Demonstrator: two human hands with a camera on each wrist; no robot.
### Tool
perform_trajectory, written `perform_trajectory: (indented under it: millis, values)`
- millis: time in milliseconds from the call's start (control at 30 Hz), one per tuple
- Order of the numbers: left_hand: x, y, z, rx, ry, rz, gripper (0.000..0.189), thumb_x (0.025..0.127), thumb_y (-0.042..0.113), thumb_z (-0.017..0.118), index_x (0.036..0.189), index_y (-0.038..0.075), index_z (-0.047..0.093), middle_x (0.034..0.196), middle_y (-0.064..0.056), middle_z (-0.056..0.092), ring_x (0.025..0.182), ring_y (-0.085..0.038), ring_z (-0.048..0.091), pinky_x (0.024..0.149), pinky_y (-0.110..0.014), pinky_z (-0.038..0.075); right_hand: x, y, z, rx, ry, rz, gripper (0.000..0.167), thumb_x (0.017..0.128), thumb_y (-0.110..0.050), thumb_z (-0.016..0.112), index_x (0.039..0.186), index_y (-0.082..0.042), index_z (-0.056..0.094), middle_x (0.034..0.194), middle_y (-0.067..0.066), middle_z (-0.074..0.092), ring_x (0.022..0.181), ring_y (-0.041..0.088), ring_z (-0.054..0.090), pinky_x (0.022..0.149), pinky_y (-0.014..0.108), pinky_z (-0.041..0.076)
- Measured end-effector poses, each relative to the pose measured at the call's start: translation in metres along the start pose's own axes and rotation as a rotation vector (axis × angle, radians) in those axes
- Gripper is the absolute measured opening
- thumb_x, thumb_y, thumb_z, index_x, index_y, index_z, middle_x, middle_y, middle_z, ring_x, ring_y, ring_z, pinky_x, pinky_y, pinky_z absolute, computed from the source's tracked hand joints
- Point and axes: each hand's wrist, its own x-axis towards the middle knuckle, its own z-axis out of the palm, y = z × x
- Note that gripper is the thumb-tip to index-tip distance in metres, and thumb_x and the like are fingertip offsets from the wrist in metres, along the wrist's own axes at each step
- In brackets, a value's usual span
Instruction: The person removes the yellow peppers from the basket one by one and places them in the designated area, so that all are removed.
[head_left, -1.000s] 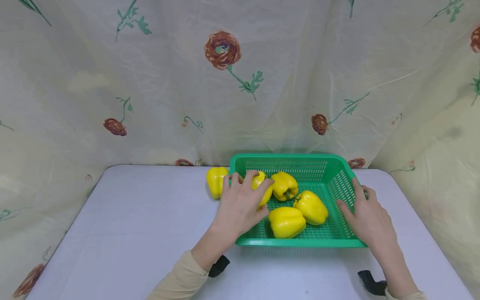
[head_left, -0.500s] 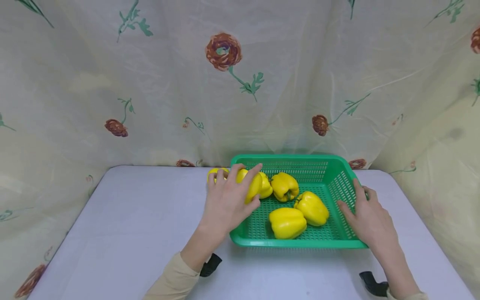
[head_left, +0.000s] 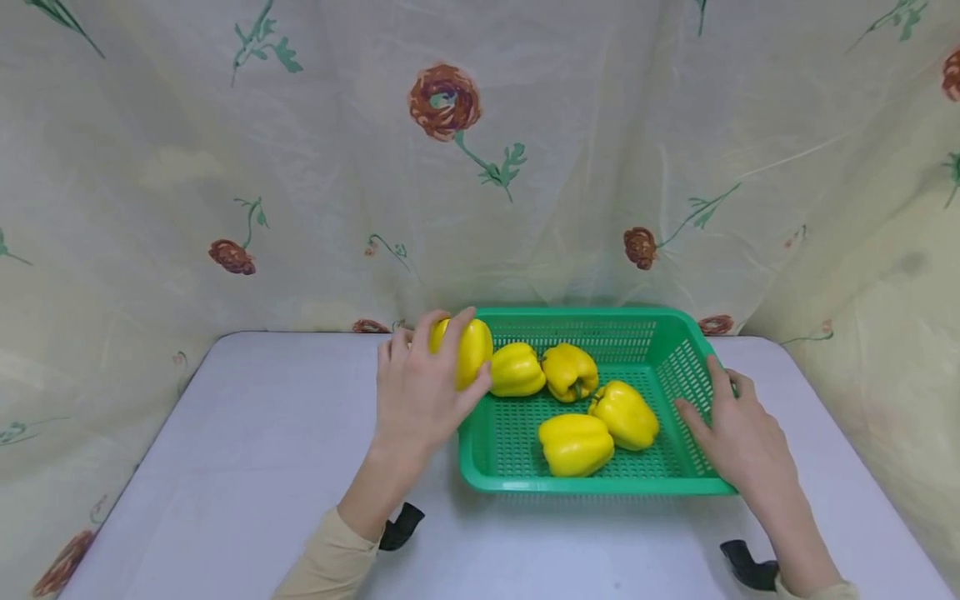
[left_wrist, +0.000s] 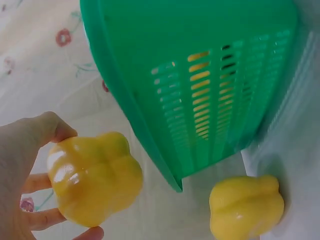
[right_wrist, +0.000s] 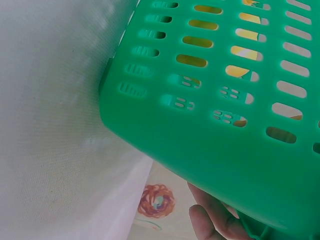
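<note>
My left hand grips a yellow bell pepper at the left rim of the green plastic basket. In the left wrist view, thumb and fingers spread around this pepper, just outside the basket's slotted wall. Another bell pepper rests on the table beside the basket; the left hand hides it in the head view. Several bell peppers lie inside the basket. My right hand holds the basket's right rim, thumb inside; its fingers show at the rim in the right wrist view.
The basket stands toward the back right of a white table. A flowered curtain hangs behind the table and along the sides. Black straps show near both wrists.
My left hand has moved left from over the basket to its left rim, carrying a bell pepper. It now covers the pepper on the table. The right hand and basket stay put.
</note>
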Motion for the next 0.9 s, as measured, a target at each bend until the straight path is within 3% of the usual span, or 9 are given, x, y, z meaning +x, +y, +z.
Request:
perform_trajectory:
  millis: [433, 767, 900]
  values:
    - [0.002, -0.018, -0.005, 0.028, -0.097, -0.091, 0.058, 0.096, 0.040, 0.076, 0.149, 0.026, 0.060, 0.145, -0.013, 0.065, 0.108, -0.046, 0.063, 0.092, -0.053, 0.049, 0.000, -0.001, -0.001, -0.006, -0.013, 0.018, 0.084, 0.109, -0.037, 0.059, 0.167, 0.009, 0.018, 0.150, 0.052, 0.037, 0.100, 0.068, 0.064, 0.077, 0.075, 0.057]
    - [0.001, -0.041, -0.005, 0.034, -0.081, -0.157, 0.055, 0.095, 0.039, 0.077, 0.146, 0.023, 0.062, 0.144, -0.016, 0.065, 0.118, -0.050, 0.062, 0.093, -0.055, 0.049, 0.001, -0.001, -0.001, -0.005, -0.019, 0.023, 0.085, 0.109, -0.039, 0.058, 0.167, 0.009, 0.018, 0.150, 0.052, 0.037, 0.099, 0.068, 0.064, 0.077, 0.075, 0.057]
    - [-0.001, -0.049, -0.003, 0.040, -0.111, -0.179, 0.057, 0.096, 0.041, 0.077, 0.147, 0.022, 0.062, 0.147, -0.017, 0.063, 0.121, -0.050, 0.063, 0.096, -0.056, 0.049, 0.001, -0.001, -0.002, -0.007, -0.025, 0.024, 0.085, 0.110, -0.039, 0.058, 0.167, 0.008, 0.017, 0.151, 0.052, 0.036, 0.100, 0.068, 0.063, 0.079, 0.076, 0.056]
